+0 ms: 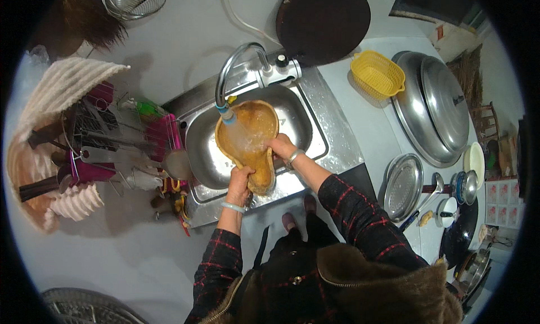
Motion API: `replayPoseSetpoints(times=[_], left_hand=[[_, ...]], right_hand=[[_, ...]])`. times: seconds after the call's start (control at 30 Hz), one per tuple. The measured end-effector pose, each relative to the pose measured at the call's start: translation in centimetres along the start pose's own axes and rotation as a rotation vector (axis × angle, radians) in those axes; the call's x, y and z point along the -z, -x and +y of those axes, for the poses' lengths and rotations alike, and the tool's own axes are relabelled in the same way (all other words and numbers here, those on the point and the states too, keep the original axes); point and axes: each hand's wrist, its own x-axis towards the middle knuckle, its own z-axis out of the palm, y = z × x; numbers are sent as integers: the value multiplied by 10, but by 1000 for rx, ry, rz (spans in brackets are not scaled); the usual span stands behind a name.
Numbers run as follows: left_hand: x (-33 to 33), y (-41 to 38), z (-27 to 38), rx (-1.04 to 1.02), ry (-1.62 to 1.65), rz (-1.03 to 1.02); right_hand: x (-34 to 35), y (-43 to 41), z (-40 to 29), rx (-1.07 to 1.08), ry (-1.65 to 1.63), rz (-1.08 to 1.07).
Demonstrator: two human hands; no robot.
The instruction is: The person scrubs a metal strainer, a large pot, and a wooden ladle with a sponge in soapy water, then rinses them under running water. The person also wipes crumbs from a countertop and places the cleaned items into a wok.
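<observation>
A halved gourd ladle [261, 172], brown-yellow inside, lies tilted over a stainless steel sink basin [295, 113]. My left hand [239, 184] grips the rim near its narrow end, thumb on the edge. My right hand [282, 147] holds the other side at the waist of the gourd, its fingers partly hidden behind the rim. Water runs from the curved chrome faucet [220, 85] into the wide bowl of the gourd and splashes there.
Left of the sink stands a wire rack [122, 134] with utensils. A yellow plastic basket [377, 75], a large lidded metal pan [443, 109], an oval metal tray [403, 187] and a ladle [437, 182] lie to the right. A dark round griddle [324, 22] stands behind the faucet.
</observation>
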Motion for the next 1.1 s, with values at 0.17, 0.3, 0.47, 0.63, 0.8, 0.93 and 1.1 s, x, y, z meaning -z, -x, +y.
replayPoseSetpoints(times=[0.17,0.3,0.47,0.63,0.8,0.93,1.1], left_hand=[[11,-23,12,186,302,8],[8,-34,21,178,221,138],[24,-48,1,137,229,155],[20,-31,7,98,152,212],[13,-29,5,96,103,236],[19,-21,3,80,110,260],[13,-19,4,71,139,269]], right_hand=[[-10,5,-5,15,-83,31],[-8,5,-9,-8,-56,-26],[39,-32,-47,134,499,12],[109,-75,-129,630,586,603],[148,-122,-149,690,572,667],[137,-120,-150,517,68,416],[130,-105,-166,429,-329,263]])
